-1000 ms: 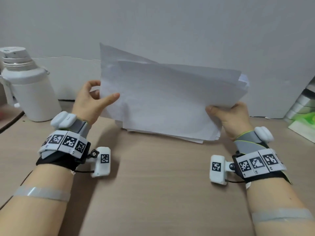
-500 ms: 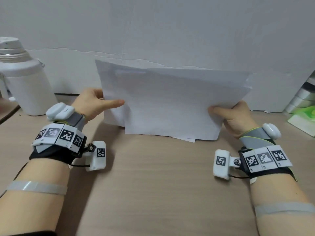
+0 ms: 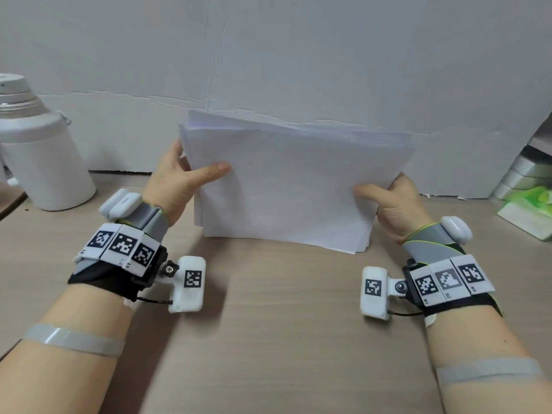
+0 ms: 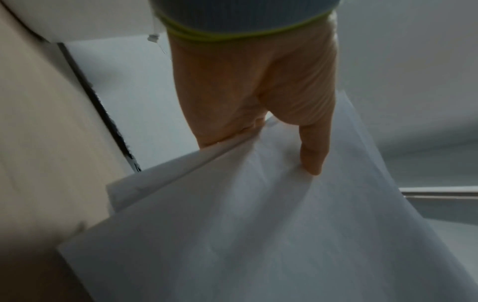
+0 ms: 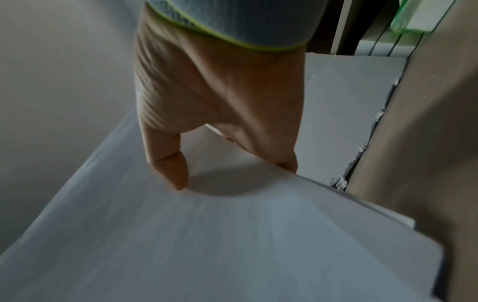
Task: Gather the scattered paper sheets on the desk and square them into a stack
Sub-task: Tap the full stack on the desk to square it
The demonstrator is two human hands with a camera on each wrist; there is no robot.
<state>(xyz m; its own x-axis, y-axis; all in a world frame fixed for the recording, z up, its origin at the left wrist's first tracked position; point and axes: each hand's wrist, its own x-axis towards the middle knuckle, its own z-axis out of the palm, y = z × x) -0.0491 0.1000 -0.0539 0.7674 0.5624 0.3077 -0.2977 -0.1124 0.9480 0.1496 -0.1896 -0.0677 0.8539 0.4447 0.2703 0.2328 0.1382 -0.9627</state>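
A bundle of white paper sheets point(image 3: 286, 186) stands nearly upright with its lower edge on the wooden desk point(image 3: 283, 324). My left hand point(image 3: 185, 177) pinches its left side, thumb on the front face and fingers behind. On the other side my right hand point(image 3: 388, 198) pinches the bundle the same way. The sheet edges are slightly offset at the top and the lower right corner. In the left wrist view the thumb point(image 4: 313, 147) presses the paper point(image 4: 258, 235). The right wrist view shows the thumb point(image 5: 168, 159) on the paper point(image 5: 207, 245).
A white insulated jug point(image 3: 35, 150) stands at the back left of the desk. A green and white packet point(image 3: 528, 213) and stacked boxes point(image 3: 528, 171) sit at the right edge. A grey wall panel point(image 3: 268, 70) rises just behind the papers.
The fanned, tilted sheets have been drawn together and brought down, their lower edge now on the desk. Both hands moved lower and kept their hold on the sides.
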